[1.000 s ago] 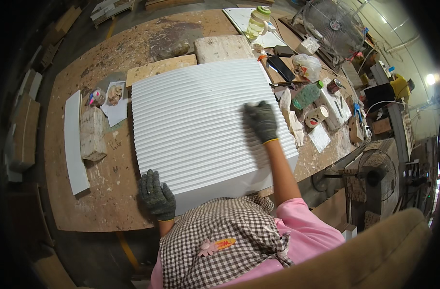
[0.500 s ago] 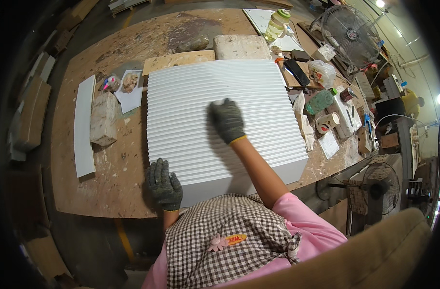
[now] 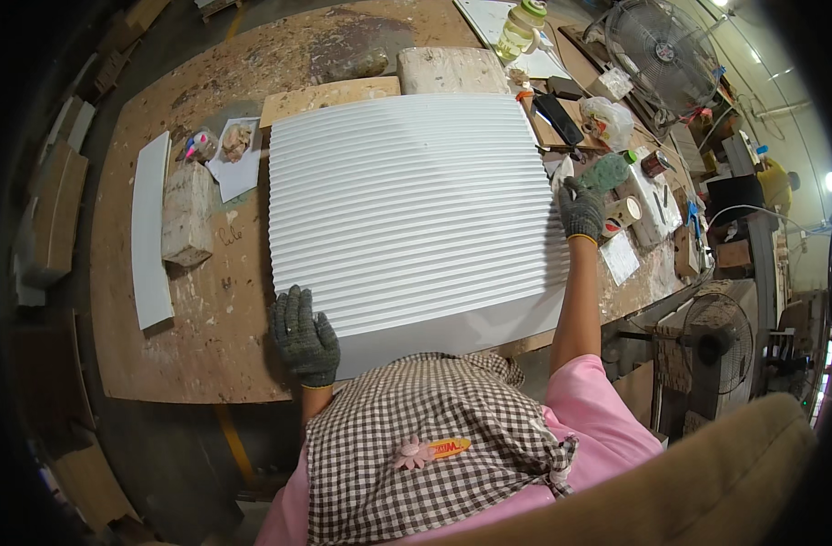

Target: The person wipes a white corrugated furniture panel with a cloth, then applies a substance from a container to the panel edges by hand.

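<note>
Item: ribbed white panel (image 3: 416, 214), one, lying flat at the middle of the wooden surface (image 3: 207, 337), its near edge at the person's body. Its face looks clean and evenly white; no tool, paint or abrasive is on it, so I judge any finishing either done or not begun, and cannot tell which.

Left hand (image 3: 304, 335), grey knit glove, one: grip spread flat, pressing the near left corner.
Right hand (image 3: 582, 209), grey knit glove, one: fingers curled over the right edge, holding it.

Around: wooden blocks, two, one left (image 3: 187, 212) and one beyond (image 3: 452, 70); narrow white strip (image 3: 150, 229), one; plywood piece (image 3: 329, 95), one; green bottle (image 3: 519, 30), one; tape rolls (image 3: 624, 211), at least two; floor fans, two, one far right (image 3: 662, 52) and one near right (image 3: 716, 341).
</note>
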{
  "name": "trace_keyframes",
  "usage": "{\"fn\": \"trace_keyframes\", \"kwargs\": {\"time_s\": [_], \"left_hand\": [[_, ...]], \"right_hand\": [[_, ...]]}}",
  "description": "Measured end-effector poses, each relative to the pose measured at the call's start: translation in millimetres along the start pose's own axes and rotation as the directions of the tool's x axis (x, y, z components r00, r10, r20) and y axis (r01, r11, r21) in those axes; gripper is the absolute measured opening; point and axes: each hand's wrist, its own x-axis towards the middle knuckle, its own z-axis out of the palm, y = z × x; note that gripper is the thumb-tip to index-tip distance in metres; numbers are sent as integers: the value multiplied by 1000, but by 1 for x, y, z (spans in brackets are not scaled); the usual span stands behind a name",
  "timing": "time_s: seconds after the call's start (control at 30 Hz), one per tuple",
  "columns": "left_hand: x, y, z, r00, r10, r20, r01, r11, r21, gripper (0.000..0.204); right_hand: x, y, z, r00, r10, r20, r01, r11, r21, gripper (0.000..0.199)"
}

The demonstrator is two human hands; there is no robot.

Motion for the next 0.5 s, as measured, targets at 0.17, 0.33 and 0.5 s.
{"fn": "trace_keyframes", "kwargs": {"time_s": [0.17, 0.33, 0.5], "left_hand": [[-2, -2, 4, 1000, 5, 21, -6, 999, 33, 39], [-1, -3, 2, 1000, 7, 1, -7, 1000, 17, 39], [0, -3, 0, 1000, -10, 13, 9, 1000, 25, 39]], "right_hand": [[-51, -104, 1, 956, -290, 48, 226, 828, 513, 28], [-140, -213, -34, 733, -658, 173, 526, 709, 469, 18], [-99, -87, -10, 954, -254, 160, 212, 947, 240, 21]]}}
